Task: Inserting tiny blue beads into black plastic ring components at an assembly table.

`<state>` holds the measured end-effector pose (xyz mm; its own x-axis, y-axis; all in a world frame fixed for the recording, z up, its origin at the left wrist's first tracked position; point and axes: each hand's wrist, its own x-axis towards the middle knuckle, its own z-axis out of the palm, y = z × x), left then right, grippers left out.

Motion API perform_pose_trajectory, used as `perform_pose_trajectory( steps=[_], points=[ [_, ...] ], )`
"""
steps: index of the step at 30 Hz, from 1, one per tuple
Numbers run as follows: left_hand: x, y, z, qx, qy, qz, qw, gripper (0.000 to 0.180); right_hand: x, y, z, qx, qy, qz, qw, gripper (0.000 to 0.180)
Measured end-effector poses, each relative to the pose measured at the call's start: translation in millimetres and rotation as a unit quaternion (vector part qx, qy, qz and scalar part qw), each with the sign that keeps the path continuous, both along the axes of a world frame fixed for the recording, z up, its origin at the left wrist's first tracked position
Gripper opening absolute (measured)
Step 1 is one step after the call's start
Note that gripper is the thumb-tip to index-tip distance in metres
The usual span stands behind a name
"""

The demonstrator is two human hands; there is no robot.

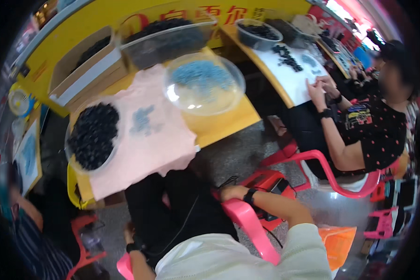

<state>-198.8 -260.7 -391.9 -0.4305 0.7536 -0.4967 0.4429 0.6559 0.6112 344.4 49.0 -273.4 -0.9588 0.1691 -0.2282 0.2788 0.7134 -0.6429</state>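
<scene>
My right hand point(233, 192) is closed over the front end of the pink plastic chair's armrest point(247, 219), beside my right thigh. Low by my left thigh is my left hand point(129, 232), near the chair's other armrest point(125, 266); its fingers are mostly hidden. Ahead of my knees, a pale pink cloth point(165, 126) covers part of the yellow table. On the cloth lies a small heap of light blue pieces point(143, 120). A clear bowl of black pieces point(94, 135) stands to its left, and a clear basin point(205, 105) with more blue pieces stands to its right.
Behind the cloth are a cardboard box point(91, 74) and a clear tub point(168, 44) of black pieces. A co-worker point(368, 121) sits at a table on the right, on a pink chair. Another person point(37, 224) sits at left. A red case point(266, 186) lies beside my chair.
</scene>
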Motion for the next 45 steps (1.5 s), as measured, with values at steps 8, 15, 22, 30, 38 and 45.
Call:
perform_pose_trajectory(
  steps=[8,15,22,30,38,45],
  points=[
    [45.1,14.1,8.0,0.052,-0.416,0.393,0.819,0.039,-6.9,-20.6,-20.5,-0.013,-0.261,-0.146,0.954,0.026],
    [25.9,-9.6,47.1,-0.077,-0.108,0.151,0.979,0.040,-30.7,-29.8,-13.5,-0.014,-0.320,-0.235,0.917,0.022],
    [-3.0,-5.7,8.9,-0.155,0.018,-0.069,0.985,0.034,-28.2,-31.8,5.9,-0.038,-0.394,-0.293,0.870,0.026],
    [27.0,0.4,95.0,-0.143,0.045,-0.017,0.988,0.026,-7.1,-52.1,-38.3,-0.035,-0.380,-0.247,0.891,0.026],
    [50.6,-13.9,105.8,-0.211,-0.048,0.114,0.970,0.029,-1.2,-56.2,4.2,-0.169,-0.418,-0.423,0.786,0.030],
    [48.0,53.8,120.9,-0.192,-0.083,0.182,0.961,0.032,-3.5,-32.4,53.2,-0.142,-0.471,-0.283,0.823,0.032]
  ],
)
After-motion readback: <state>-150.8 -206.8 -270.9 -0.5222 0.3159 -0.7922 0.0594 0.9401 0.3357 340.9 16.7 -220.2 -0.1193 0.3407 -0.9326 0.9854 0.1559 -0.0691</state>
